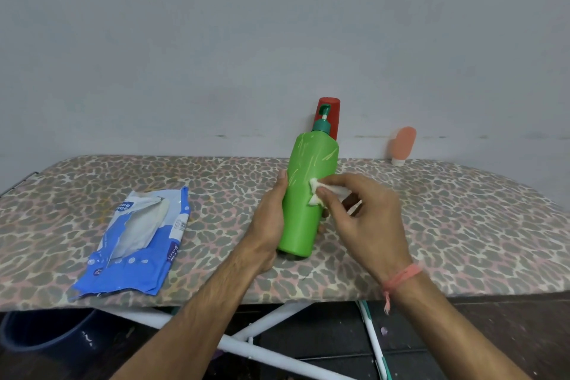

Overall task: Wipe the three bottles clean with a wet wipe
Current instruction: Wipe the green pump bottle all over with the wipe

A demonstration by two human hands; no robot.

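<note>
A tall, smooth green plastic bottle (303,197) with a teal pump dispenser on top leans slightly to the left over the middle of a padded board (462,225) covered in leopard-print fabric; whether its base touches the board cannot be told. Its glossy upper half shows pale streaks. The left hand (266,225) wraps around the bottle's lower left side, thumb lying up along the plastic, holding it steady. The right hand (367,216) pinches a small crumpled white wet wipe (322,191) between thumb and fingertips and presses it against the bottle's right side, about halfway up. A thin pink-orange thread bracelet (401,279) circles the right wrist.

Directly behind the green bottle, near the board's far edge against the wall, stands a red plastic bottle (331,114); only its flat top and right side show. Well to the right, also at the far edge, a small peach-coloured squeeze tube (403,145) stands upside down on its white cap, tilted against the wall.

To the left lies a flat blue and white soft plastic wipes packet (135,244), wrinkled, its top flap torn open, with white wipes showing inside the opening.

The wall (277,25) is plain pale grey. Below the board's near edge, white metal legs (246,339) cross over a dark floor, and a dark blue bucket (46,333) sits at the lower left.
</note>
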